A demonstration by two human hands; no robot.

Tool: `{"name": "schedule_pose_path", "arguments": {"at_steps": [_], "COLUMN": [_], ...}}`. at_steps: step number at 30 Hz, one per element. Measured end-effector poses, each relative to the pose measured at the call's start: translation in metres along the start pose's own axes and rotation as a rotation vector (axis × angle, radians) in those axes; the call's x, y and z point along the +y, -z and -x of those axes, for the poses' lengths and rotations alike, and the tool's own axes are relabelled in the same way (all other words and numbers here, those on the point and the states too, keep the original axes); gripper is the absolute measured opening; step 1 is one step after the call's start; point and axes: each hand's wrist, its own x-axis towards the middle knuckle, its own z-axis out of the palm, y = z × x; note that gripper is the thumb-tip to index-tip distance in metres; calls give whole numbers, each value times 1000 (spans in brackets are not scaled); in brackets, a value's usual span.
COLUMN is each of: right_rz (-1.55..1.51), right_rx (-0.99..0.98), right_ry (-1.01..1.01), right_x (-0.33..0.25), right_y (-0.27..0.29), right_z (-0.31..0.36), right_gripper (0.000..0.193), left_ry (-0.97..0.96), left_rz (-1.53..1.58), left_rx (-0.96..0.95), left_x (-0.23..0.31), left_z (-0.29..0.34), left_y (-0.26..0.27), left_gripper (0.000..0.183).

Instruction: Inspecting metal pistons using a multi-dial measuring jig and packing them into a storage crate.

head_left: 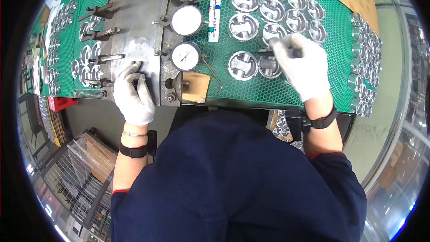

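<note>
My left hand [133, 96], in a white glove, rests at the near part of a grey steel plate [139, 22]. Its fingers are curled, and a small dark thing shows between them, too hidden to name. My right hand [307, 67], also gloved, is closed around a dark rod-shaped tool [295, 53] above a group of shiny metal pistons [243, 27]. Part of that tool is covered by the fingers, and its kind is unclear. Just left of it, one piston [242, 66] sits on the green perforated mat [228, 90].
Three round dial gauges [185, 56] line the plate's right side, with clamp levers [104, 36] on its left. Two white paint markers [214, 18] lie beside the gauges. A bent metal rod [212, 73] lies near brown cardboard [195, 87]. More pistons [365, 62] stand at the right edge.
</note>
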Motion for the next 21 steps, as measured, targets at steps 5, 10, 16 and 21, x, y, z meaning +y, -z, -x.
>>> {"name": "schedule_pose_path", "arguments": {"at_steps": [5, 10, 16, 21], "right_rz": [22, -1, -723, -957], "right_rx": [-49, -32, 87, -1], "right_ry": [17, -7, -337, -549], "right_x": [10, 14, -7, 8], "right_y": [-31, -32, 47, 53], "right_z": [7, 9, 30, 53], "right_gripper": [23, 23, 20, 17], "left_ry": [-2, 299, 476, -116], "left_rz": [8, 481, 727, 614], "left_rx": [-9, -73, -761, -908], "left_x": [-2, 11, 107, 131], "left_z": [2, -3, -48, -52], "left_y": [2, 17, 50, -5], "left_gripper": [11, 14, 12, 27]}}
